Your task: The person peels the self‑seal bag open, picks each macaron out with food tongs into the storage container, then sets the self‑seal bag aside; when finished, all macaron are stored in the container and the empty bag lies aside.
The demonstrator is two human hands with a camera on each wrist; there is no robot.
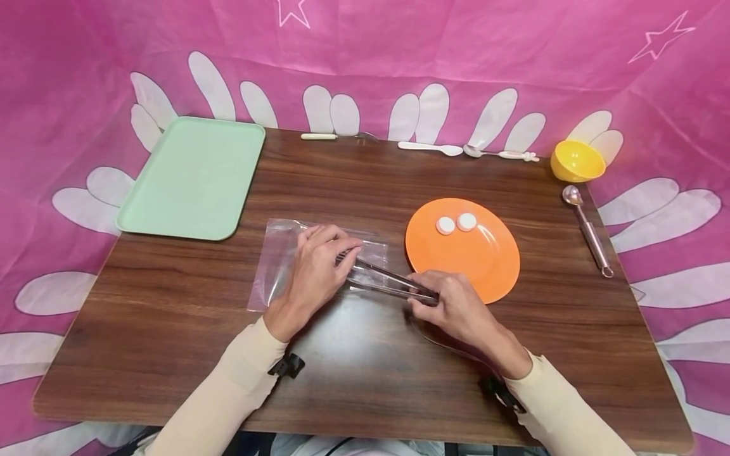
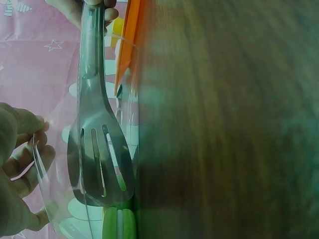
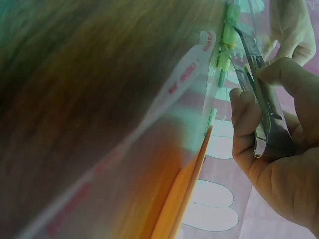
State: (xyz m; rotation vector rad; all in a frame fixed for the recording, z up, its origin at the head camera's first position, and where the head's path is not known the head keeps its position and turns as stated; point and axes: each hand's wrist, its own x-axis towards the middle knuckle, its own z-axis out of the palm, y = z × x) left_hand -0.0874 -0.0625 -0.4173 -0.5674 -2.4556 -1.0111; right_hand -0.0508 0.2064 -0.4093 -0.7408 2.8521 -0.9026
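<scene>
My right hand (image 1: 456, 307) grips a pair of metal tongs (image 1: 393, 278) near the hinge end. The tongs point left, and their slotted head (image 2: 102, 154) lies behind clear film in the left wrist view. A clear plastic bag (image 1: 274, 259) spreads under and around my left hand (image 1: 319, 266), whose thumb and fingers pinch the edge of its film (image 2: 39, 154). In the head view, that hand partly hides the tongs' head. A clear strip with red print (image 3: 182, 74) crosses the right wrist view below the tongs. Green pieces (image 2: 119, 224) show beyond the tongs' head.
An orange plate (image 1: 473, 266) holds two white discs (image 1: 456, 223), just beyond my right hand. A mint tray (image 1: 194, 183) lies back left. Along the back edge are a cream-handled utensil (image 1: 319, 136) and two spoons (image 1: 430, 148). A yellow bowl (image 1: 576, 161) and metal scoop (image 1: 587, 231) are at right.
</scene>
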